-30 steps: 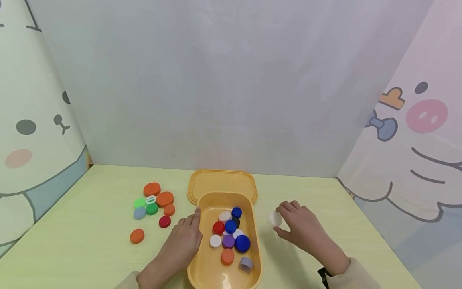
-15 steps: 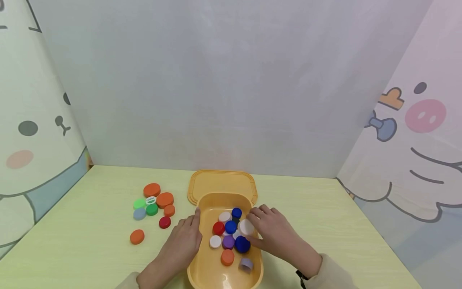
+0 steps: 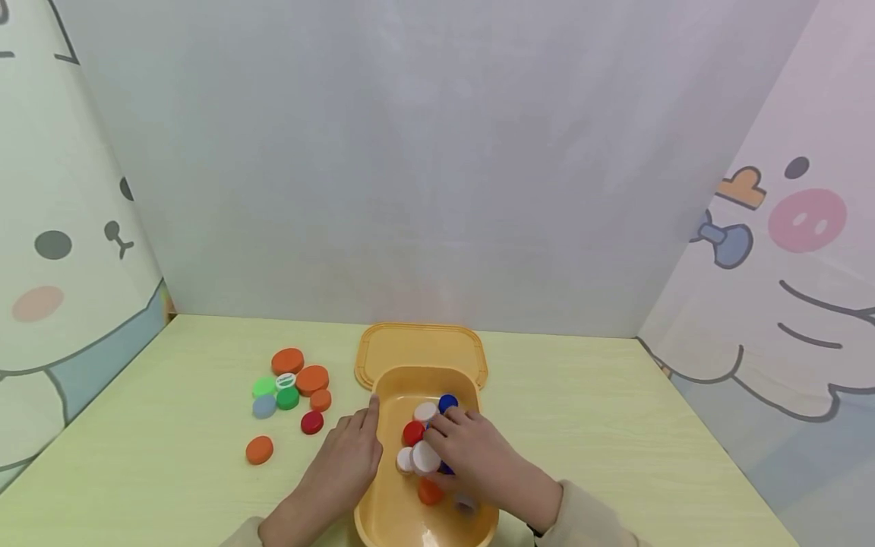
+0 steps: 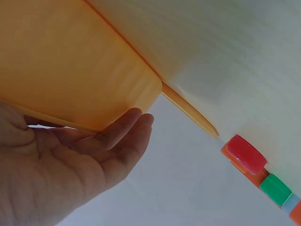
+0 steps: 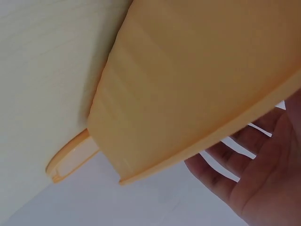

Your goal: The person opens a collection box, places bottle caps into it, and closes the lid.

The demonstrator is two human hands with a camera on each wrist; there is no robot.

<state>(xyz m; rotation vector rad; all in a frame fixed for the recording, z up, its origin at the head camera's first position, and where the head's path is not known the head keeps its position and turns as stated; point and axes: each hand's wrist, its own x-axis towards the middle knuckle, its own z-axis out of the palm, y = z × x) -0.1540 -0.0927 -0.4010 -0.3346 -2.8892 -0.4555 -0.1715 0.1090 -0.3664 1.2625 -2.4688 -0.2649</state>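
A yellow plastic box (image 3: 393, 516) with several bottle caps inside stands at the front middle of the head view. My left hand (image 3: 347, 456) holds its left rim; in the left wrist view the fingers (image 4: 134, 123) lie against its outer wall. Over the inside of the box, my right hand (image 3: 478, 456) pinches a white bottle cap (image 3: 425, 458). Below and around it are a red cap (image 3: 413, 433), a smaller white cap (image 3: 405, 460) and an orange cap (image 3: 430, 492). My right hand hides several of the other caps. The right wrist view shows its fingers (image 5: 225, 155) beyond the rim.
A flat yellow lid (image 3: 420, 349) lies behind the box. Left of the box, several loose caps lie on the table, among them an orange one (image 3: 260, 450), a dark red one (image 3: 312, 422) and a green one (image 3: 288, 397). A grey cloth (image 3: 410, 167) hangs behind.
My right hand has carried the white cap leftward from beside the box, over its right rim, to above the caps inside. My left hand has stayed at the left rim.
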